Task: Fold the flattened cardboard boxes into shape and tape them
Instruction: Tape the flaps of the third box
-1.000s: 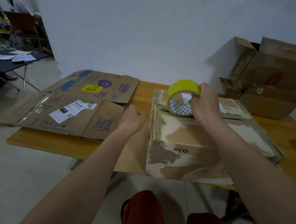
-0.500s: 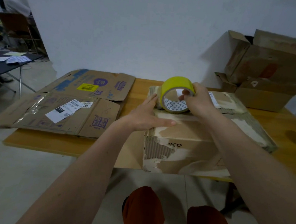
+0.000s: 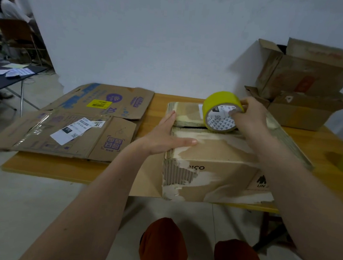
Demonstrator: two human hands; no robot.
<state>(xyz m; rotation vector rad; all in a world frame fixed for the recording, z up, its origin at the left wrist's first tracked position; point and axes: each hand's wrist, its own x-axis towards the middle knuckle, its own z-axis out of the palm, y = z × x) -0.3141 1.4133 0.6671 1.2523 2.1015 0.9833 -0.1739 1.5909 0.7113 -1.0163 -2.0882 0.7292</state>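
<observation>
- Cardboard, brown and worn: the folded-up corrugated box [image 3: 214, 165] stands at the near edge of the wooden table [image 3: 154, 106], its two top flaps closed with a dark slit of a seam between them.
- Roll of yellow packing tape [image 3: 221, 111] stands on edge directly over that seam, toward its right half. Judged reason: the strip is meant to run along the gap and bridge both flaps.
- Right hand [image 3: 248, 117] grasps the roll, fingers curled around its far side and rim, which lets it steer and roll the tape along the seam.
- Left hand [image 3: 166, 136] lies released and flat on the box's left end, thumb across the near flap, fingers reaching up the left edge to the far flap. It holds nothing; judged purpose is to press the flaps level and keep the box from sliding while tape is pulled.
- Whether a free tape end is already stuck to the cardboard cannot be told; the hand and roll hide the contact point.
- Two flattened printed cardboard boxes [image 3: 79, 127] lie overlapped on the table's left half, near the left hand but apart from it, presumably queued for folding.
- Open brown cartons [image 3: 303, 94] are stacked at the far right against the white wall.
- Task stage, judged: taping of the first box's seam is just starting.
</observation>
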